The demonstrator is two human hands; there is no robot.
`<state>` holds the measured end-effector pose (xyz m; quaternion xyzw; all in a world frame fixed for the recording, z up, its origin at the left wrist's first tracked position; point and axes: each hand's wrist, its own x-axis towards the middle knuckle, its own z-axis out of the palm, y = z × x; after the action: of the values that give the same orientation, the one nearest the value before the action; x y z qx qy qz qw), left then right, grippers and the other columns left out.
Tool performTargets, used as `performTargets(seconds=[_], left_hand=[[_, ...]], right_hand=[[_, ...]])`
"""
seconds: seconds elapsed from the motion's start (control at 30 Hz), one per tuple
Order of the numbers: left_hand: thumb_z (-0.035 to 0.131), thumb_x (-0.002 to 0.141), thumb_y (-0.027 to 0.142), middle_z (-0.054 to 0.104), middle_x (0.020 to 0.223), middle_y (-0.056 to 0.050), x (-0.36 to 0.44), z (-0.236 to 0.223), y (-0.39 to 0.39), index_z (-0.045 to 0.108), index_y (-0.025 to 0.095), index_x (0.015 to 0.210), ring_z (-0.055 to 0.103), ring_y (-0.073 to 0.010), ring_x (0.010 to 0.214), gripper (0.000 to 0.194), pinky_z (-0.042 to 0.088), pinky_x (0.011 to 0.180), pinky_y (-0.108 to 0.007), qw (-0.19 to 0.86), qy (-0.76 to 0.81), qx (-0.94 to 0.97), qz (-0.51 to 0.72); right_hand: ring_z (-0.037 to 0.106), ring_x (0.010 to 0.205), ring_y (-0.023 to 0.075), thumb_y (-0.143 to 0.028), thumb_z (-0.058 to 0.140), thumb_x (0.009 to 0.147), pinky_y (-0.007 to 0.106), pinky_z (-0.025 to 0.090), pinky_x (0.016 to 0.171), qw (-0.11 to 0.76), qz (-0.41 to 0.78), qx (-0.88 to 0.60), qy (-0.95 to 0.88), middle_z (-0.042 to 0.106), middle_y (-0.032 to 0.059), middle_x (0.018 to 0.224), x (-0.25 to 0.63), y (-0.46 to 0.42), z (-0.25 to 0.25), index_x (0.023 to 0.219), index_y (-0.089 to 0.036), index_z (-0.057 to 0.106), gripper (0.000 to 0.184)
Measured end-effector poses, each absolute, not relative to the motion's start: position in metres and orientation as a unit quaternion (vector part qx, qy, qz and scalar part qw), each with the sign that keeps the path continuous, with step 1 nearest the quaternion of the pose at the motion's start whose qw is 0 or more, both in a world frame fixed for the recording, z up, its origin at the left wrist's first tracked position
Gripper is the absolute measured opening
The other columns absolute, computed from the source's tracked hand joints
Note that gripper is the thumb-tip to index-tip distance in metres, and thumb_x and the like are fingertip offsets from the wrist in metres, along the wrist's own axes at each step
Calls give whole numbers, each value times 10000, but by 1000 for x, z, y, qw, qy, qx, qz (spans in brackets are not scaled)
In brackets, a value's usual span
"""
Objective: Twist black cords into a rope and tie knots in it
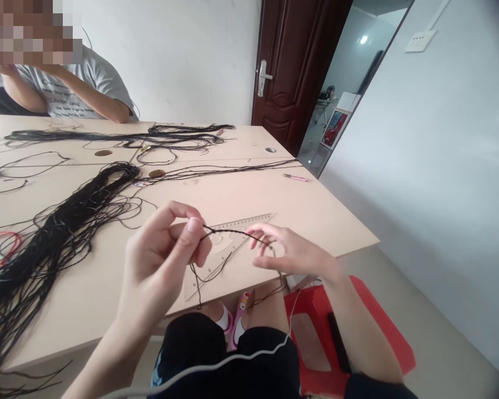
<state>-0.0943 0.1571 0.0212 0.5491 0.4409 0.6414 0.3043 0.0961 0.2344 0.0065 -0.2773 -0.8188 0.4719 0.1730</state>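
Note:
My left hand (170, 244) is closed, pinching a thin black braided cord (233, 231) between thumb and fingertips. Loose cord ends dangle below that hand. The twisted length runs across to my right hand (289, 249), whose thumb and fingers are apart. There the cord passes loosely along the fingers, then hangs down past the palm over my lap. Beneath the cord, a clear triangular ruler (228, 252) lies on the table's near edge.
A thick bundle of black cords (75, 216) covers the left of the table (336, 221). More black cords (120, 136) stretch across the back. Pink-handled thread snips (295, 177) lie to the right. A person (95, 83) sits opposite. A red stool (316, 327) stands beside my legs.

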Motion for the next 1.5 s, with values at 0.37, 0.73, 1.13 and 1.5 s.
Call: performTargets(seconds=[0.37, 0.73, 1.13, 1.5], left_hand=[[450, 866, 212, 480, 474, 58, -68, 26, 149, 459, 209, 814, 448, -66, 422, 53, 348, 384, -162, 256, 435, 634, 585], [474, 813, 113, 555, 693, 10, -67, 26, 153, 520, 199, 790, 504, -104, 603, 100, 406, 550, -234, 20, 497, 695, 519], [458, 856, 221, 475, 634, 14, -53, 12, 159, 486, 192, 730, 438, -95, 553, 133, 347, 482, -239, 201, 471, 588, 626], [522, 817, 295, 406, 556, 31, -66, 30, 150, 544, 207, 739, 342, -76, 491, 120, 270, 406, -198, 316, 473, 580, 583]], right_hand=[[593, 678, 90, -262, 553, 824, 228, 492, 660, 417, 572, -184, -682, 585, -13, 742, 67, 191, 30, 863, -181, 552, 90], [569, 619, 85, -197, 550, 811, 216, 489, 599, 447, 476, -260, -711, 595, -7, 687, 77, 191, 40, 777, -166, 639, 101], [530, 513, 49, -235, 583, 798, 172, 471, 497, 428, 586, -241, -644, 600, -16, 683, 77, 194, 26, 812, -158, 607, 81], [513, 586, 49, -212, 523, 830, 125, 409, 489, 417, 484, -274, -719, 581, -21, 697, 85, 188, 38, 820, -163, 611, 102]])
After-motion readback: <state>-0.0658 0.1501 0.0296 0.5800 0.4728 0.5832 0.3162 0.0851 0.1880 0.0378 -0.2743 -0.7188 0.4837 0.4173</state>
